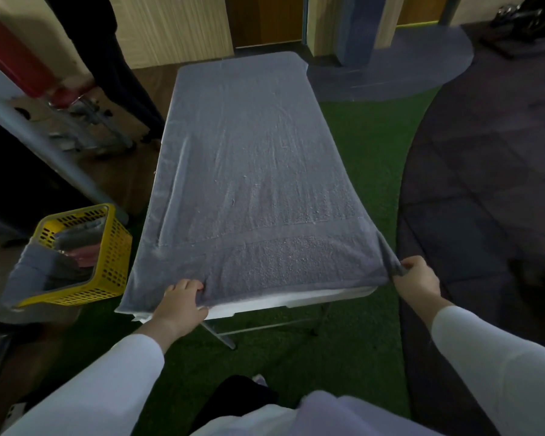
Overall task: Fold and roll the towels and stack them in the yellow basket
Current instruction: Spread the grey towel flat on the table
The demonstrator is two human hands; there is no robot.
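Two grips on the towel (252,171) near hem: left hand (183,302) pinching inboard of its corner, right hand (417,278) clutching the corner; I'd keep tension even, fold square.

A grey towel (249,171) is spread flat over the white folding table (296,298), and nearly all of the top is covered. At the table's near edge the hem is gripped by the left hand (180,305). Just beyond the table's near right corner the towel's corner is pinched by the right hand (417,283). Left of the table's near end a yellow basket (107,278) is seen, with grey and pink towels (76,247) inside.
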